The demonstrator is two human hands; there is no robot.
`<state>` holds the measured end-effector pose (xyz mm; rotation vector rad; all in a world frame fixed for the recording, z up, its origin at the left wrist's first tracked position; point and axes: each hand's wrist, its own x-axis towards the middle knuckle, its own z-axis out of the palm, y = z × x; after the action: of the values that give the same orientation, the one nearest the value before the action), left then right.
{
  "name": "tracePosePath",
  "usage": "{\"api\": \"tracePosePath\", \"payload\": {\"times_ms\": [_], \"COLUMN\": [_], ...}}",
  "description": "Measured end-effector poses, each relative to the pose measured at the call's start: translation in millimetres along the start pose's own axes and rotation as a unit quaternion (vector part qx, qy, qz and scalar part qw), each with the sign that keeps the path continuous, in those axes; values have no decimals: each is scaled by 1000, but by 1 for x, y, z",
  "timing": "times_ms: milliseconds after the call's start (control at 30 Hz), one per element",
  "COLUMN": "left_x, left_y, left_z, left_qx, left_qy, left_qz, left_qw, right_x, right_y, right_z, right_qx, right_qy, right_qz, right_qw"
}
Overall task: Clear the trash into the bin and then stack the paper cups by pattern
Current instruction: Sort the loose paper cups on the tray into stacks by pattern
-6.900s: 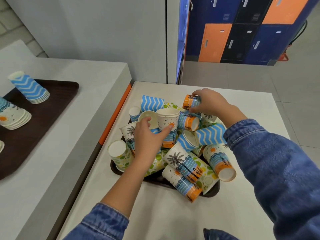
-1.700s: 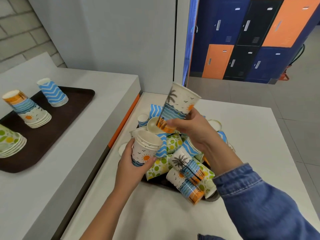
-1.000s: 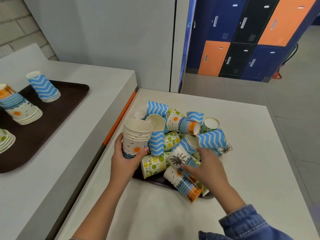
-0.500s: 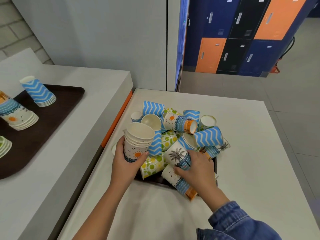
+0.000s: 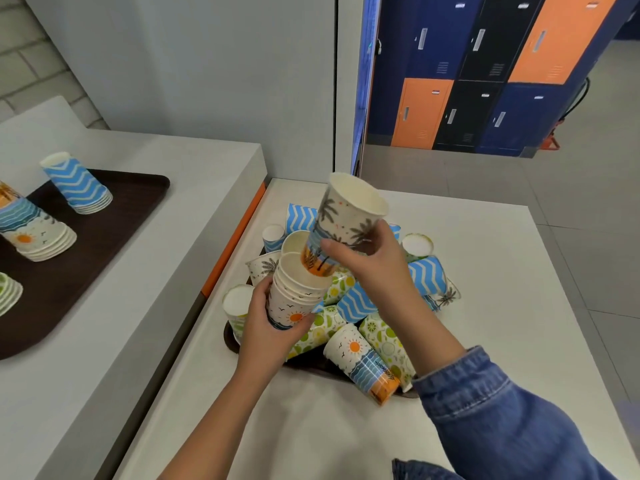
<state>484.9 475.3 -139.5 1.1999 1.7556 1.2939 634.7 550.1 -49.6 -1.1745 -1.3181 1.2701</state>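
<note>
a palm-tree cup (image 5: 348, 220) is gripped round its middle by the right hand (image 5: 372, 271), its orange base at the mouth of the nested stack (image 5: 294, 301) clasped by the left hand (image 5: 266, 325), above the cup pile (image 5: 356, 303) on the bench (image 5: 485, 271). the cup's long axis is tilted up and to the right of the stack's, so straightening before it is pushed down is judged needed.
</note>
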Motion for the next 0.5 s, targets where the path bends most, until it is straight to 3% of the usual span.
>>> {"api": "tracePosePath", "payload": {"times_ms": [167,367,433,500], "left_x": [2,8,10,11], "left_y": [4,-5,-6,-3], "left_z": [1,-9,-14,-18], "left_qx": [-15,-35,-33,-42], "left_qy": [6,47,67,82], "left_qz": [-6,0,0,-1], "left_qw": [1000,998,997,996], "right_x": [-5,-23,-35,-44], "right_y": [7,18,36,66], "right_z": [15,-22,-30,-28], "right_qx": [-69,-147,-242,-407], "right_qy": [-60,-152,-165,-159], "right_qz": [24,167,189,182], "right_qw": [996,963,937,881]}}
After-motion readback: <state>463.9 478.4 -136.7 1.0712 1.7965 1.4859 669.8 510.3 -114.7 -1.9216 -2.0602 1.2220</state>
